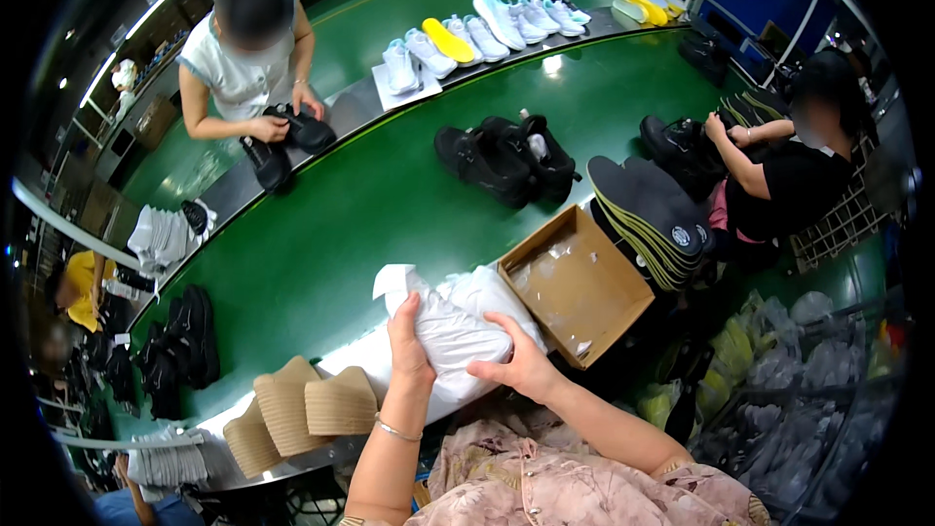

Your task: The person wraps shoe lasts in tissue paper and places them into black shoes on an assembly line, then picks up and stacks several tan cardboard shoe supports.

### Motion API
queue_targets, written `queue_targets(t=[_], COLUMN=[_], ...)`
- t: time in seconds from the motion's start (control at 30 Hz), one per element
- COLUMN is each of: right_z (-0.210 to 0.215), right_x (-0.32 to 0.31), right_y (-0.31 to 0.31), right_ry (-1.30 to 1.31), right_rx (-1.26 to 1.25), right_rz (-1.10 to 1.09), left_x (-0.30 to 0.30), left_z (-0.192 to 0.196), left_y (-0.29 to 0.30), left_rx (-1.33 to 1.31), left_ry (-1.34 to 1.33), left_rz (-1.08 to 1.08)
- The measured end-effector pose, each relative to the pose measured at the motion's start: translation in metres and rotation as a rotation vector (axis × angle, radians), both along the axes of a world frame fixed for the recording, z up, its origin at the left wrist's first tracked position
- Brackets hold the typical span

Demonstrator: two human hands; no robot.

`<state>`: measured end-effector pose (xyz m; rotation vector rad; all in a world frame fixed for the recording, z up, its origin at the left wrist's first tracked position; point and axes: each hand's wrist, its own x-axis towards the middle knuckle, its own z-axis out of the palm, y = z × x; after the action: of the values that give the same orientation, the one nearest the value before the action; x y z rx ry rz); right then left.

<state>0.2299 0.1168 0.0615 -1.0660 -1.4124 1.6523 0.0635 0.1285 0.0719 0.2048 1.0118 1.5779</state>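
Note:
Between my two hands is a crumpled bundle of white paper (458, 326), held just above the near edge of the work line. My left hand (409, 346) is closed on its left side, thumb up along the paper. From the right, my right hand (526, 362) cups the bundle with thumb and fingers bent round its edge. What the paper may contain is hidden. White sheets (365, 351) lie beneath on the metal ledge. Directly right of the bundle is an open cardboard box (604, 317) with a few small scraps inside.
Black shoes (477, 168) sit on the green conveyor belt (336, 234) ahead. Corrugated brown cardboard pieces (341, 401) stand at left, stacked dark insoles (633, 205) at right. White sneakers (497, 24) line the far ledge. Two co-workers (239, 68) nearby handle black shoes.

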Motion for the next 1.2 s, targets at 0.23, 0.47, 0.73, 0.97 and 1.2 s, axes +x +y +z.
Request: queue_targets(t=[0.23, 0.47, 0.73, 0.97, 1.2], right_z=[0.013, 0.014, 0.004, -0.053, -0.121], right_x=[0.013, 0.058, 0.015, -0.038, -0.050], right_y=[0.075, 0.209, 0.310, 0.349, 0.353], right_ry=[0.076, -0.630, -1.304, -1.333, -1.078], right_rx=[-0.235, 0.331, 0.830, 0.867, 0.646], right_rz=[-0.266, -0.351, 0.217, 0.253, -0.160], left_x=[0.031, 0.021, 0.005, -0.008, -0.014], left_z=[-0.036, -0.071, -0.123, -0.137, -0.135], left_y=[0.107, 0.223, 0.331, 0.359, 0.353], left_rx=[-0.024, -0.150, 0.087, 0.098, 0.158], left_ry=[0.037, 0.641, 1.413, 1.202, 1.141], left_rz=[-0.113, -0.301, -0.226, -0.397, -0.389])
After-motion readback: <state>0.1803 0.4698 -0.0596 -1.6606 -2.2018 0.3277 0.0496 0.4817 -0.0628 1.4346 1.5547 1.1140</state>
